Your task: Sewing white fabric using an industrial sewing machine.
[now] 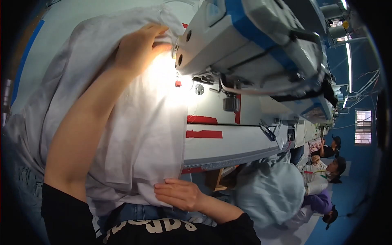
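Note:
A large sheet of thin white fabric [134, 143] covers the left half of the sewing table and hangs over its front edge onto my lap. My left hand [141, 49] lies on its far part beside the head of a sewing machine [228, 41], thumb and fingers apart. Bright lamp light washes out the cloth around the needle and a small red part [178, 83]. My right hand [179, 194] rests flat on the near edge of the fabric, fingers stretched out, close to my lap. What lies under the cloth is hidden.
Red tape strips [204, 134] mark the white tabletop, and a ruler [204, 165] runs along its front edge. Dark scissors or snips [267, 131] lie farther right. Below stands a pile of pale blue-green fabric [269, 188]. Several other people sit along the row at right.

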Demonstrator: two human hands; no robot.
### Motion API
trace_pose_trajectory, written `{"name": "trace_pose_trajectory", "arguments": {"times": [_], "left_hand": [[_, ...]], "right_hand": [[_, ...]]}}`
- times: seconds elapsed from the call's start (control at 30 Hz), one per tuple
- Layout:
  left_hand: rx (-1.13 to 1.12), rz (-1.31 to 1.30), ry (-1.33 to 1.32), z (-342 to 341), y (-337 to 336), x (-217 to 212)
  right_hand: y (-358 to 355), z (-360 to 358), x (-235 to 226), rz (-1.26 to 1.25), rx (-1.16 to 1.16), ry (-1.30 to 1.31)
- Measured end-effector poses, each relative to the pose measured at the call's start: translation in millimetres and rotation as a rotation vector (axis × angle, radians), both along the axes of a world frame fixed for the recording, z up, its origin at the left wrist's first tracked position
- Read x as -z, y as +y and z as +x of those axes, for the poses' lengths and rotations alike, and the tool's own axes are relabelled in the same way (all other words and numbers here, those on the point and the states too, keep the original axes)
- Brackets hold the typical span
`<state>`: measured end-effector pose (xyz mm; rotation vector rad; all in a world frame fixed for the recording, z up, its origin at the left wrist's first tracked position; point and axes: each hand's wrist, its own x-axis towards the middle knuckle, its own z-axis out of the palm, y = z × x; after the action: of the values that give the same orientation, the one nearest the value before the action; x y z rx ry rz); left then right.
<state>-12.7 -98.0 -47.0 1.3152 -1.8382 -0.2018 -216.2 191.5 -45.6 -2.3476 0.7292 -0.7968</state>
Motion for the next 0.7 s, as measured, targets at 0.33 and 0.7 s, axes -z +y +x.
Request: {"name": "trace_pose_trajectory", "arguments": {"times": [0.33, 0.7], "left_hand": [[-0.030, 0.152, -0.085, 0, -73, -21], [0.031, 0.153, 0.015, 9, -139, -18]], "right_hand": [[-41, -6, -23, 0.100, -0.076, -0.011], [-101, -7, -43, 0.290, -0.137, 0.004]]}}
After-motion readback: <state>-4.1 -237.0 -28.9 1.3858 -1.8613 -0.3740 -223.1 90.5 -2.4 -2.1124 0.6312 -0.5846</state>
